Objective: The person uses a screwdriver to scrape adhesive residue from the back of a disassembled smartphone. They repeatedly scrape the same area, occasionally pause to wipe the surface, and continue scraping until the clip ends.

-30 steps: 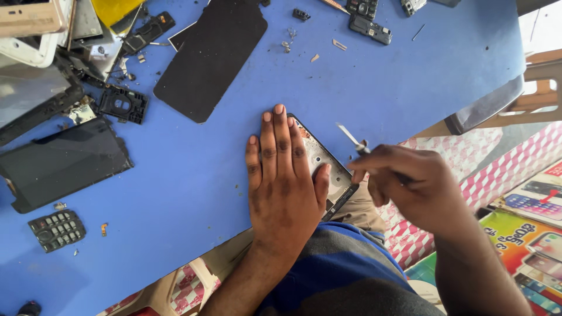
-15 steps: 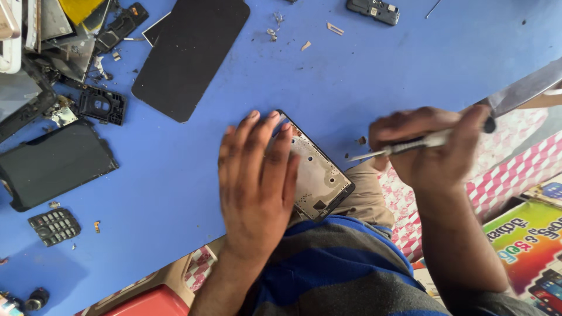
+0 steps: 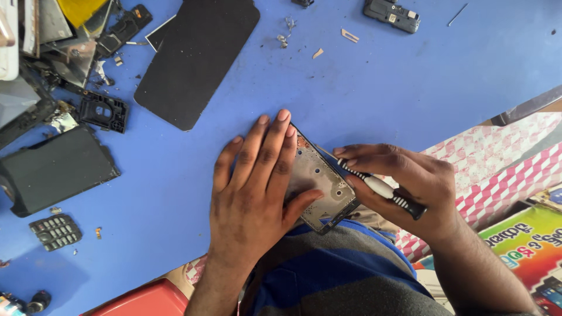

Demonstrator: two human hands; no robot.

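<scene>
My left hand (image 3: pixel 252 187) lies flat on an opened phone frame (image 3: pixel 319 181) at the near edge of the blue table (image 3: pixel 410 88), fingers spread, pinning it down. My right hand (image 3: pixel 410 181) grips a small screwdriver (image 3: pixel 380 187) with a black and white handle. Its thin tip rests on the frame's upper right edge. Part of the frame is hidden under my left palm.
A large black sheet (image 3: pixel 196 58) lies up the table. At the left sit a dark phone back cover (image 3: pixel 55 169), a black plastic bracket (image 3: pixel 104 112), a keypad (image 3: pixel 55 232) and a heap of parts (image 3: pixel 47 41). A small black module (image 3: pixel 391 14) lies at the top.
My right hand has come down from the table's right edge and brought the screwdriver tip onto the phone frame. My left hand stays pressed on the frame.
</scene>
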